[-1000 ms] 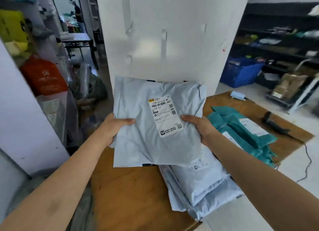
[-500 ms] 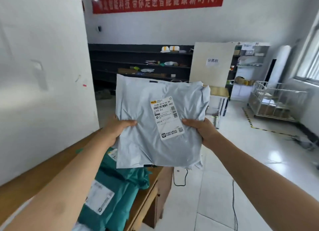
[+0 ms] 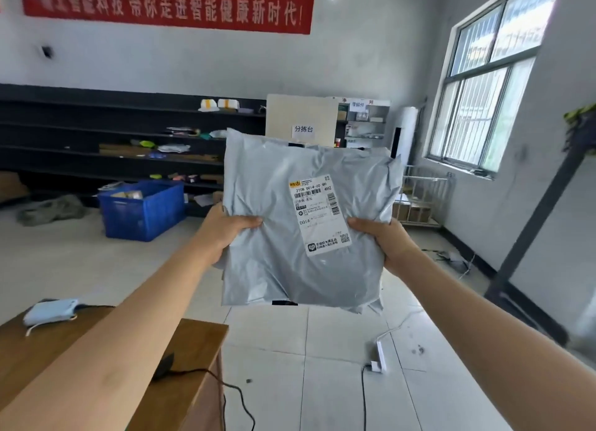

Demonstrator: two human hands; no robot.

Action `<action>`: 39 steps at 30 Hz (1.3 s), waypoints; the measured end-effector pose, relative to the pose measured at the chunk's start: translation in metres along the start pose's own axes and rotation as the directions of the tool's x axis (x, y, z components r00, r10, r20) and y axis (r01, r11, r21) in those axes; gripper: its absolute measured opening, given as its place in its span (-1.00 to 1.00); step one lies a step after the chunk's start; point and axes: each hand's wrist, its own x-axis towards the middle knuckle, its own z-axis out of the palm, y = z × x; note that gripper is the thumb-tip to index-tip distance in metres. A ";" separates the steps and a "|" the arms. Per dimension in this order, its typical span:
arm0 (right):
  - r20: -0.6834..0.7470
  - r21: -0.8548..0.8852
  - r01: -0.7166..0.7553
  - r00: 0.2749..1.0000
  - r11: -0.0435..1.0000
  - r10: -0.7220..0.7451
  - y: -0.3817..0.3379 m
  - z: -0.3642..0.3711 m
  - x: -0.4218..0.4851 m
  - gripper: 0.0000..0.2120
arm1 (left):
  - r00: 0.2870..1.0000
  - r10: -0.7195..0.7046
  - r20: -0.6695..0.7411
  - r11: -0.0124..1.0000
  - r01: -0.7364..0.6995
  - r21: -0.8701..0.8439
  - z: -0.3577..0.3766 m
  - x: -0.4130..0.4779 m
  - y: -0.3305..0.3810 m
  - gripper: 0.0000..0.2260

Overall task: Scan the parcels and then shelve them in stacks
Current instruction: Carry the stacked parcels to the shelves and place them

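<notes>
Both hands hold a grey parcel (image 3: 303, 224) up in mid-air, label facing the camera: the left hand (image 3: 225, 234) grips its left edge, the right hand (image 3: 383, 240) its right edge. Far left stand dark shelves (image 3: 96, 140) and a blue crate (image 3: 142, 209); the wooden surface (image 3: 193, 350) lies near left.

parcel (image 3: 303, 230) mid-air: left hand (image 3: 225, 234) grips its left edge, right hand (image 3: 383, 240) its right edge. counter (image 3: 193, 350) below-left of parcel. crate (image 3: 142, 209) on floor left of parcel, shelves (image 3: 96, 140) behind it. window (image 3: 483, 92) right of parcel. power strip (image 3: 380, 355) on floor below parcel.
</notes>
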 end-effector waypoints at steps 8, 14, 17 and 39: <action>-0.068 -0.022 0.087 0.994 0.996 -0.088 -0.020 -0.035 0.182 -0.75 | 0.993 0.060 0.097 0.997 -0.054 -0.059 0.065 0.197 -0.014 -0.60; -0.089 -0.037 0.079 0.993 0.996 -0.082 -0.010 -0.056 0.327 -0.70 | 0.991 0.093 0.097 0.995 -0.091 -0.029 0.104 0.336 -0.037 -0.70; -0.004 -0.035 0.096 0.995 0.995 -0.097 0.000 -0.059 0.413 -0.69 | 0.990 0.135 0.035 0.991 -0.134 -0.014 0.115 0.405 -0.049 -0.68; 0.623 0.130 -0.097 0.782 0.987 -0.005 0.122 0.292 0.925 -0.58 | 0.756 0.292 -0.585 0.952 -0.175 0.250 -0.123 0.777 -0.054 -0.74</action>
